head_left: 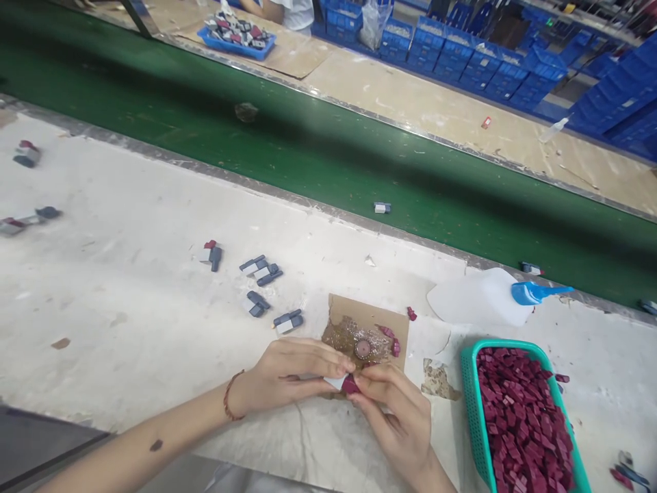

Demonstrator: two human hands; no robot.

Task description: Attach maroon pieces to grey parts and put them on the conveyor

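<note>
My left hand pinches a small grey-white plastic part between thumb and fingers; most of the part is hidden. With thumb and forefinger, my right hand grips a small dark red piece that touches the part's right end. Just beyond both hands lies a cardboard piece with a wet, shiny patch, a round cap-like thing and a few red bits. Right of my right hand stands a green basket heaped with dark red pieces.
Several grey-and-white parts lie on the white table, left of the cardboard. A white bottle with a blue nozzle lies at right. Beyond runs a green belt carrying parts. Across it are a blue tray and a person.
</note>
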